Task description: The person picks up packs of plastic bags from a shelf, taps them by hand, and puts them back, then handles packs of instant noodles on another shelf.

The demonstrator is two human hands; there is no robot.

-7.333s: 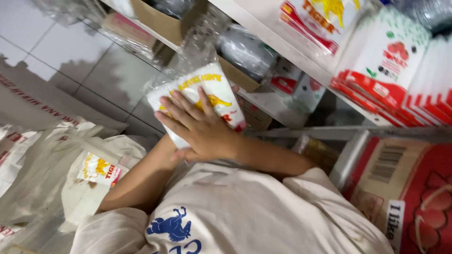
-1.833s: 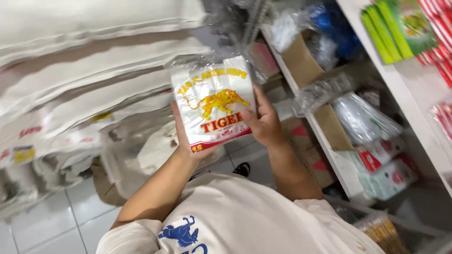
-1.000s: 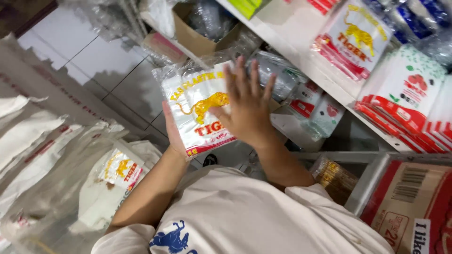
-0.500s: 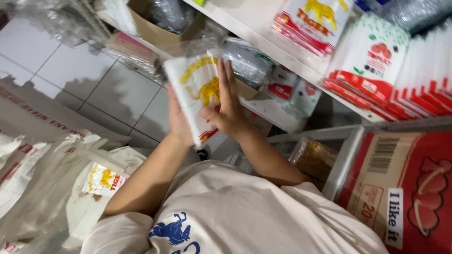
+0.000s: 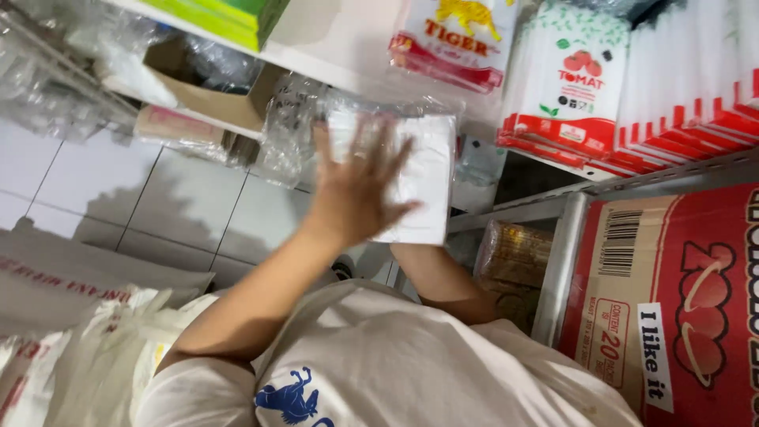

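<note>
Head view: a flat white pack of plastic bags [image 5: 427,178] held up in the air in front of the white shelf edge [image 5: 348,47], its plain side facing the camera, loose clear wrap puffed out around the top and left edges. Left hand [image 5: 352,190] laid open across the near face, fingers spread and blurred, palm pressing rather than clasping. Right forearm [image 5: 433,277] rising behind the pack; right hand hidden by it, so no telling whether closed on the far side or merely propping.

Probably best handled as a sandwich: keep the flat palm centred on the pack, not on the slippery wrap, and support from behind at the lower edge so nothing slides out downward. Worth squaring the pack upright before moving it, since the wrap looks slack and likely to catch.

Close by: red-and-white bag packs [image 5: 451,43] standing on the shelf just above, a red printed carton [image 5: 680,308] to the right, an open cardboard box [image 5: 217,91] to the upper left, white sacks [image 5: 71,332] over the tiled floor [image 5: 158,205]. Little room above, so tilt clear of the shelf lip.
</note>
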